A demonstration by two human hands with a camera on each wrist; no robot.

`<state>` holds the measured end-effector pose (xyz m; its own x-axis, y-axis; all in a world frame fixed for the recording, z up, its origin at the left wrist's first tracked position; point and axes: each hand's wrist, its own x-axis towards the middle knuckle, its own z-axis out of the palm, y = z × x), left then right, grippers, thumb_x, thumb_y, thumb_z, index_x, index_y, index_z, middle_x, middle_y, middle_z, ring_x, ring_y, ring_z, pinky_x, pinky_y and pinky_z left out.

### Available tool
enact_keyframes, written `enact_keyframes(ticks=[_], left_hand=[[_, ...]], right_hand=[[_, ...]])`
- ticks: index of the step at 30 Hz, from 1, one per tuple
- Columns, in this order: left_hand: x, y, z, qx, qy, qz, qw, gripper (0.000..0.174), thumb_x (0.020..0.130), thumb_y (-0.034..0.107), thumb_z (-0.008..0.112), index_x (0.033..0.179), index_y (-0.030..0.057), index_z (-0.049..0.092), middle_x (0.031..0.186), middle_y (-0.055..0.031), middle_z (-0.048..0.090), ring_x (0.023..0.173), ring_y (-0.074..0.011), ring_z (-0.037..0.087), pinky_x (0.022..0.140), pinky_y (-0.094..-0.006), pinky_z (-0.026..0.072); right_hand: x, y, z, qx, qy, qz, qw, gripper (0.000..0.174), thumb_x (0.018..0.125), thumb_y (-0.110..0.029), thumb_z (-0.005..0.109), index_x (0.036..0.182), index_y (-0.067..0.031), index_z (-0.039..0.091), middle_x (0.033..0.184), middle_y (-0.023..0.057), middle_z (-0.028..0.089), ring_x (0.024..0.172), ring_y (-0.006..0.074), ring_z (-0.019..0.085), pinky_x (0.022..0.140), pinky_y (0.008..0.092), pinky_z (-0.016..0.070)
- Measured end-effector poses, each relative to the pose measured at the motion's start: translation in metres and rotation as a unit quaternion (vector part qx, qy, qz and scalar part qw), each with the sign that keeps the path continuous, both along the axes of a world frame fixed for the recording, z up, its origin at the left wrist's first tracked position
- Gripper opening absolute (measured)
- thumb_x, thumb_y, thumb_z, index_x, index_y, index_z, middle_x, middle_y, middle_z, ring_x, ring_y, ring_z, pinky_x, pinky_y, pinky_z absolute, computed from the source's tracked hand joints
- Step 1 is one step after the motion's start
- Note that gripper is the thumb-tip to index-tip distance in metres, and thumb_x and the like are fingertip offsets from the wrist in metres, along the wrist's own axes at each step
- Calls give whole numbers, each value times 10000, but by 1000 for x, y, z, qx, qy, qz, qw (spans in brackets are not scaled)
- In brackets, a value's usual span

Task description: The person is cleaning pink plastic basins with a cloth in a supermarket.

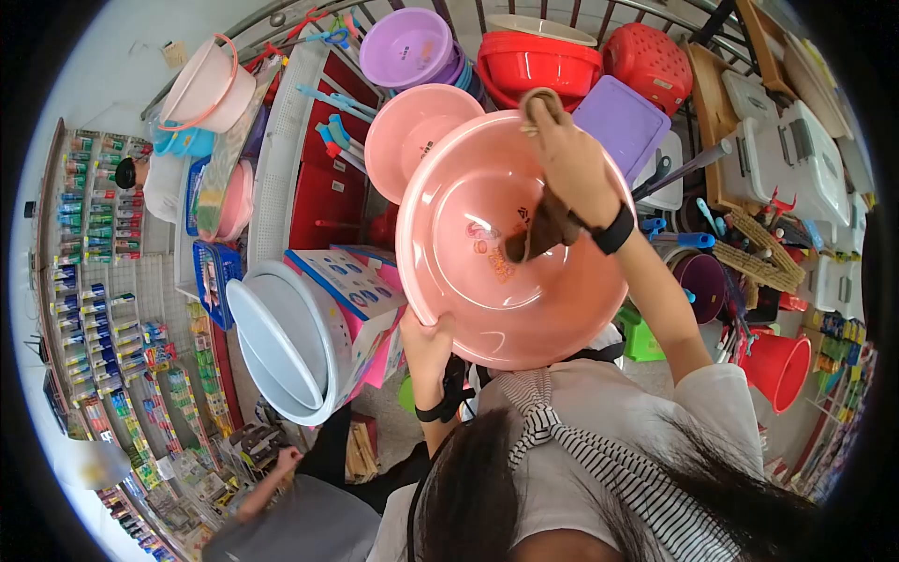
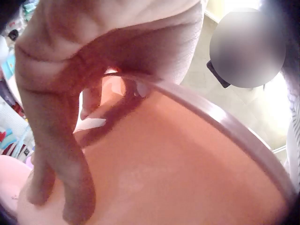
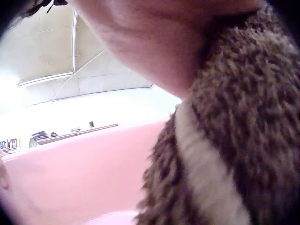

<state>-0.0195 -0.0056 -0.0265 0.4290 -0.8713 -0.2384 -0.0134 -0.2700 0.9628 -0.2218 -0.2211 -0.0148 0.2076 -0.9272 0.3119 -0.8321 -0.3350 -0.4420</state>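
Note:
A large pink basin (image 1: 449,290) is held tilted in front of the person's chest. The left hand (image 1: 428,345) grips its lower left rim; in the left wrist view this hand (image 2: 61,117) wraps over the rim, fingers spread along the basin's outer wall (image 2: 168,173). At the upper right rim, the right hand (image 1: 576,169) holds a brown cloth (image 1: 541,229), part of which hangs inside the basin. Close up in the right wrist view, the fluffy cloth (image 3: 258,112) lies against the right hand (image 3: 150,42), whose fingertips are mostly hidden, with the pink wall (image 3: 93,173) beyond.
A smaller pink basin (image 1: 403,131) stands behind, near purple basins (image 1: 405,47) and red basins (image 1: 543,66). Pale blue tubs (image 1: 276,337) and a printed box (image 1: 351,281) are at the left. Another person (image 1: 300,515) is at the lower left. Shelves (image 1: 122,262) line the far left.

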Motion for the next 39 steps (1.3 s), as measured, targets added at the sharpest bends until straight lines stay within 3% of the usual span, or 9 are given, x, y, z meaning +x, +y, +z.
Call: enact_keyframes(ticks=[4, 11, 16, 24, 26, 30, 33, 35, 39], left_hand=[[-1, -4, -1, 9, -14, 4, 1000, 339, 709, 3, 532, 1036, -59, 595, 902, -145, 672, 848, -168, 620, 778, -292, 468], [-4, -10, 5, 9, -50, -15, 999, 334, 706, 2, 527, 1027, -65, 592, 898, -169, 678, 844, -186, 636, 780, -299, 472], [-3, -7, 5, 10, -51, -19, 998, 321, 709, -1, 524, 1016, -67, 588, 886, -164, 676, 840, -175, 632, 770, -297, 474], [-1, -8, 11, 23, -42, -65, 997, 385, 740, -51, 519, 1122, -97, 544, 1023, -108, 636, 921, -144, 580, 831, -267, 451], [-3, -10, 6, -17, -69, -45, 996, 319, 706, -10, 520, 1014, -69, 583, 877, -157, 671, 822, -181, 631, 755, -295, 477], [0, -10, 6, 13, -50, -78, 996, 375, 743, -41, 520, 1113, -96, 550, 1008, -101, 641, 915, -140, 578, 821, -266, 456], [0, -9, 10, 14, -59, -73, 996, 377, 743, -38, 521, 1114, -95, 549, 1001, -99, 645, 903, -137, 580, 812, -262, 458], [-3, -11, 12, -2, -92, -56, 994, 312, 707, -6, 526, 1007, -65, 584, 860, -171, 667, 806, -200, 641, 751, -309, 485], [-3, -9, 7, -12, -98, -41, 994, 295, 709, 6, 536, 990, -63, 589, 855, -174, 668, 800, -207, 648, 744, -312, 487]], right_hand=[[-1, -3, -10, -20, -45, 8, 999, 302, 908, -184, 517, 1188, -95, 448, 947, 213, 590, 672, 403, 599, 532, 481, 481], [41, 20, 9, 29, -91, 57, 994, 450, 877, -161, 533, 1310, -123, 414, 980, 245, 590, 698, 401, 605, 598, 499, 482], [7, -2, 0, 4, -118, 45, 992, 283, 885, -169, 546, 1145, -104, 456, 928, 216, 588, 724, 416, 596, 578, 505, 471], [16, 7, 21, -15, -141, 108, 984, 262, 882, -146, 533, 1134, -114, 469, 922, 217, 588, 731, 416, 590, 594, 504, 463], [6, 1, 15, 35, -123, 54, 990, 276, 882, -145, 534, 1151, -123, 474, 887, 211, 593, 744, 414, 588, 602, 500, 462], [15, 3, 18, 51, -169, 71, 982, 272, 885, -160, 535, 1149, -123, 481, 869, 204, 595, 756, 402, 589, 622, 489, 461], [24, 11, 28, 29, -193, 128, 972, 262, 884, -175, 545, 1134, -116, 497, 873, 203, 598, 776, 398, 593, 639, 484, 462], [20, 6, 26, 30, -181, 115, 976, 239, 887, -194, 544, 1111, -116, 513, 882, 201, 603, 799, 395, 595, 655, 478, 462], [1, -5, 13, 39, -149, 32, 988, 218, 892, -240, 528, 1079, -128, 520, 855, 197, 616, 790, 410, 592, 659, 491, 461]])
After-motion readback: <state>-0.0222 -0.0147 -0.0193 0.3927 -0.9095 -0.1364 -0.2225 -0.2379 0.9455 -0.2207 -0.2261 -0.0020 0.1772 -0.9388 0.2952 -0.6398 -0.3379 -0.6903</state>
